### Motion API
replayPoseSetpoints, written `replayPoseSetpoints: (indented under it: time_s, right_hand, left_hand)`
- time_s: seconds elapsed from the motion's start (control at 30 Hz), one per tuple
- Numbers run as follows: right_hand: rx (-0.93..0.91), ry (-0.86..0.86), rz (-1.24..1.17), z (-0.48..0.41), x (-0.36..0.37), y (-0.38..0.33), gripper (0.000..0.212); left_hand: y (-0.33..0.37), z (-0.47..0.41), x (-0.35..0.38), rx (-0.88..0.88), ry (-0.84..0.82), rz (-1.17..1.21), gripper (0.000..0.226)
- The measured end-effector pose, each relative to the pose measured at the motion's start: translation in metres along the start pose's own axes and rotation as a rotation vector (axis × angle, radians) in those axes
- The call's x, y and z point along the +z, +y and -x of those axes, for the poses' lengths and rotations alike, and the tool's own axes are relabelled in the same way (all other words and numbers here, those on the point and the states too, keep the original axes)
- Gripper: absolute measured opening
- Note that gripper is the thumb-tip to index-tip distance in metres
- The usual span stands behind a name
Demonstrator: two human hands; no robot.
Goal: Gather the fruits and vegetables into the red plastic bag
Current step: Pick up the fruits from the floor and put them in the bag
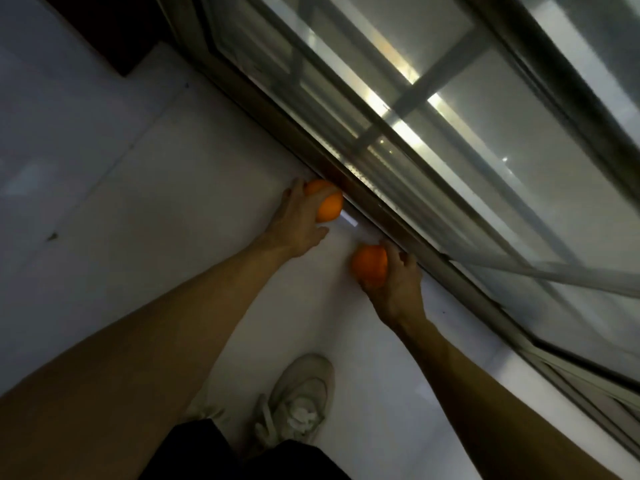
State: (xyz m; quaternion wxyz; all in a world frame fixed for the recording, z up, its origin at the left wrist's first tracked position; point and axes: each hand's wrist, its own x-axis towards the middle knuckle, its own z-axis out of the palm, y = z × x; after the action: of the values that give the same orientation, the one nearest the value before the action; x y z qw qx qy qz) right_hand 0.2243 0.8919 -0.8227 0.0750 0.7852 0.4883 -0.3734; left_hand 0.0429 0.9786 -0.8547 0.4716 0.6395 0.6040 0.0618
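Note:
Two oranges lie low by the floor next to a sliding glass door. My left hand (298,221) is closed around the farther orange (328,204), fingers wrapped over its top. My right hand (398,282) grips the nearer, darker orange (369,265) from its right side, thumb under it. Both arms reach forward and down over the white tiled floor. The red plastic bag is not in view.
The metal track and frame of the sliding glass door (398,216) run diagonally right beside both hands. A white sneaker (299,400) on my foot stands on the white tiles (138,202) below the hands. A dark piece of furniture (114,32) sits at the top left.

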Motion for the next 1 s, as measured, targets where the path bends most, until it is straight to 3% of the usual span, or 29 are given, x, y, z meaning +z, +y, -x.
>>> replayPoseSetpoints:
  time_s: [0.3, 0.63, 0.8, 1.0]
  right_hand:
    - [-0.057, -0.015, -0.002, 0.057, -0.02, -0.038, 0.078]
    - [-0.263, -0.101, -0.045, 0.255, -0.14, -0.149, 0.068]
    - [-0.487, -0.186, 0.042, 0.326, -0.193, -0.205, 0.065]
    - [-0.726, -0.233, 0.143, 0.393, -0.261, -0.262, 0.065]
  left_hand:
    - [0.011, 0.058, -0.05, -0.065, 0.067, 0.082, 0.066]
    - [0.097, 0.289, -0.224, -0.273, 0.232, 0.159, 0.067]
    - [0.14, 0.402, -0.29, -0.355, 0.305, 0.166, 0.064]
    - [0.202, 0.513, -0.342, -0.452, 0.533, 0.198, 0.063]
